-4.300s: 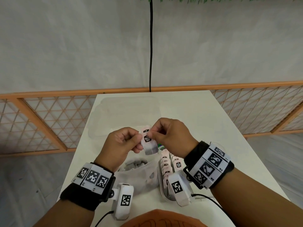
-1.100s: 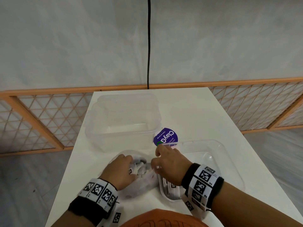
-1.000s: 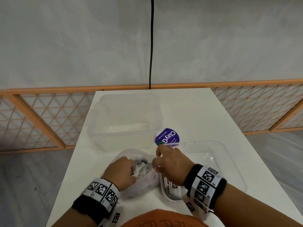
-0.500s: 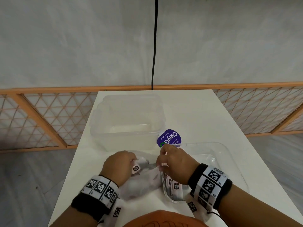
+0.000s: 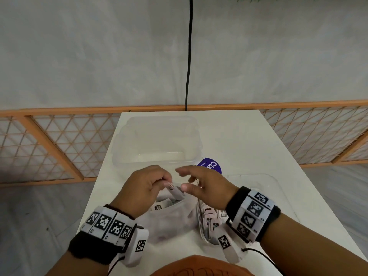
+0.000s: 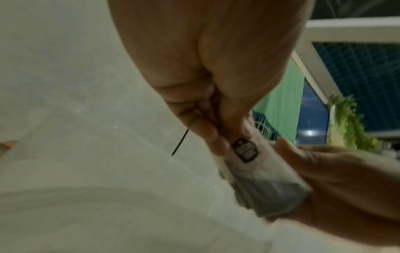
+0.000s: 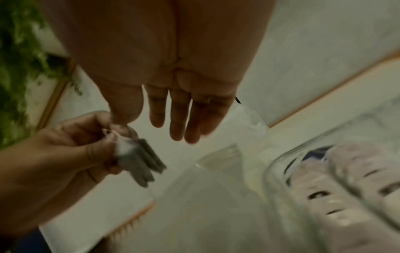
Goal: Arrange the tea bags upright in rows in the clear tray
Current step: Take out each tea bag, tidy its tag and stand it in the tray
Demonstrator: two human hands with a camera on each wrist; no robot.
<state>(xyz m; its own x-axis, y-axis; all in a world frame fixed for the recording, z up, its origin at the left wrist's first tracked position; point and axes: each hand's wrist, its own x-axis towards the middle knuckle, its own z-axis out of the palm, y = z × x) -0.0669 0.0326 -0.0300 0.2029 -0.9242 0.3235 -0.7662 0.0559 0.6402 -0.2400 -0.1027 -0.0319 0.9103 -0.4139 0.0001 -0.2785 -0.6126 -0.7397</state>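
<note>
Tea bag (image 6: pixel 257 164) pinched by its top edge in my left hand (image 5: pixel 143 188), thumb against fingertips, the dark filled end hanging down; from the right wrist it looks like more than one bag (image 7: pixel 138 164) may be held together, blur makes the count uncertain. It hangs above the open pouch (image 5: pixel 171 218) on the table (image 5: pixel 249 140), where more bags lie loose. Holding by the top keeps the bag vertical, which I judge suits standing it up later. Right hand (image 5: pixel 207 188) spread, fingers straight and apart, grip holding nothing; its thumb is just beside the bag, probably placed to take it over or steady it. Clear tray (image 5: pixel 278 196) sits right of the pouch, touching or nearly so, under my right wrist; rows of bags (image 5: pixel 214 218) stand upright along its near-left end, the rest of the tray bare. A purple round label (image 5: pixel 211 166) shows beyond my right hand. A second clear tub (image 5: pixel 157 140) sits further back, apart. Next step, by my reckoning: carry this bag to the tray and continue the row.
</note>
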